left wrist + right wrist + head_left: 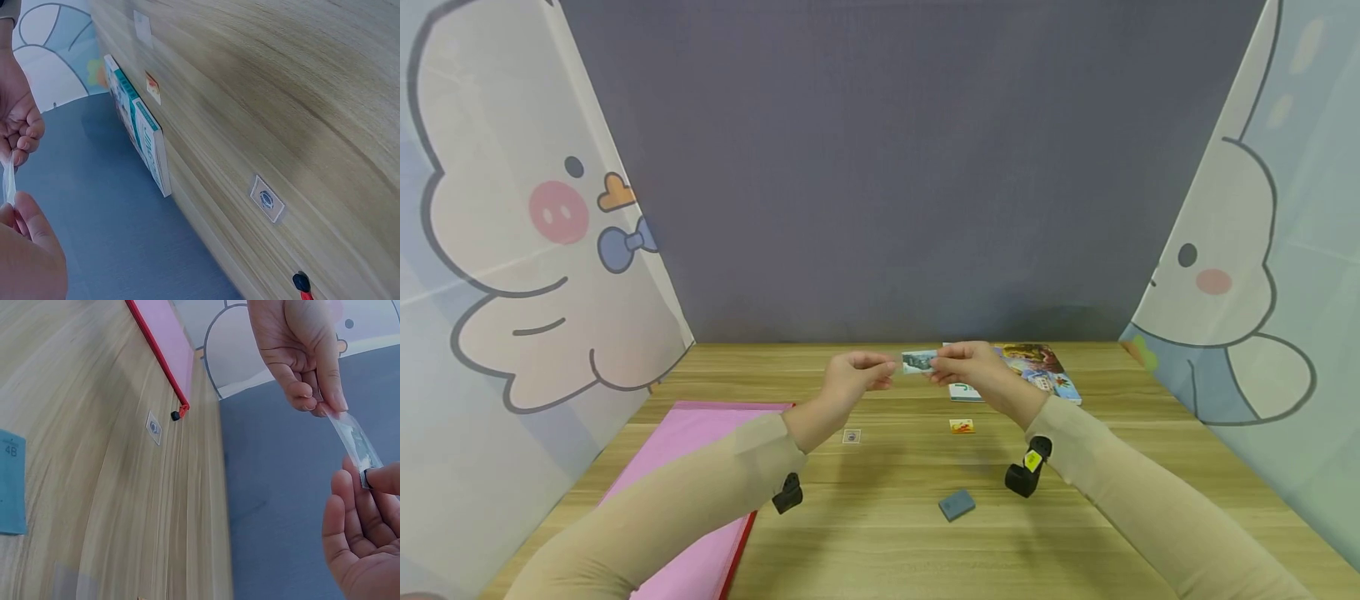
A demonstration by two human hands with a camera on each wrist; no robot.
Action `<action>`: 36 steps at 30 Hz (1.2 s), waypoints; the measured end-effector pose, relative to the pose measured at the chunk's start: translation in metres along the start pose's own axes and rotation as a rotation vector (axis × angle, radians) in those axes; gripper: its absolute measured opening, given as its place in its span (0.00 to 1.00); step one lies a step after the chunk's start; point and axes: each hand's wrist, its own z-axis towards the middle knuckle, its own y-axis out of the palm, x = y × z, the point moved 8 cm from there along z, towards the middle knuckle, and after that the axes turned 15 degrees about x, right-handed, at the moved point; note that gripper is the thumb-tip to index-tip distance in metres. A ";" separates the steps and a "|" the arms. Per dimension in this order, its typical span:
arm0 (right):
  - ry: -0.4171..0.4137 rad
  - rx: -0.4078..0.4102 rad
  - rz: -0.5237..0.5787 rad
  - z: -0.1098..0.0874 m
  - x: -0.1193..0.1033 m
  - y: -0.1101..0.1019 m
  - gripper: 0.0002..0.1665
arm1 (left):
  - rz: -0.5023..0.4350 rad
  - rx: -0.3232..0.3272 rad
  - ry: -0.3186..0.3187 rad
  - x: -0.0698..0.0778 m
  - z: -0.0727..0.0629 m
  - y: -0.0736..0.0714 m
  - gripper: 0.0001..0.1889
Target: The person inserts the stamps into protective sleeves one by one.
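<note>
Both hands are raised above the wooden table (pixel 887 533) and hold one small card in a clear sleeve (pixel 918 362) between them. My left hand (pixel 859 375) pinches its left end, and my right hand (pixel 958 365) pinches its right end. In the right wrist view the sleeved card (pixel 353 440) stretches between the left hand's fingertips (pixel 325 403) and the right hand's thumb. The left wrist view shows the sleeve (pixel 9 178) edge-on between the two hands.
On the table lie a small sleeved card (pixel 851 436), an orange-red card (pixel 962 426), a blue-grey card (pixel 957 504) and a picture book (pixel 1030 371) at the back right. A pink folder with a red edge (pixel 685 467) lies at the left. Cartoon-printed panels stand on both sides.
</note>
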 end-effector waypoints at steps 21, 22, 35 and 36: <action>0.011 0.006 0.017 0.000 0.006 -0.002 0.13 | -0.020 0.007 -0.007 -0.003 0.001 0.002 0.11; 0.013 0.003 0.015 -0.001 0.005 -0.002 0.13 | -0.021 0.008 -0.005 -0.003 0.001 0.002 0.10; 0.042 0.019 -0.020 0.001 0.007 -0.002 0.12 | -0.015 0.016 0.003 0.000 -0.001 0.002 0.08; 0.046 0.023 -0.024 0.001 0.007 -0.002 0.12 | -0.013 0.018 0.003 0.000 -0.001 0.001 0.08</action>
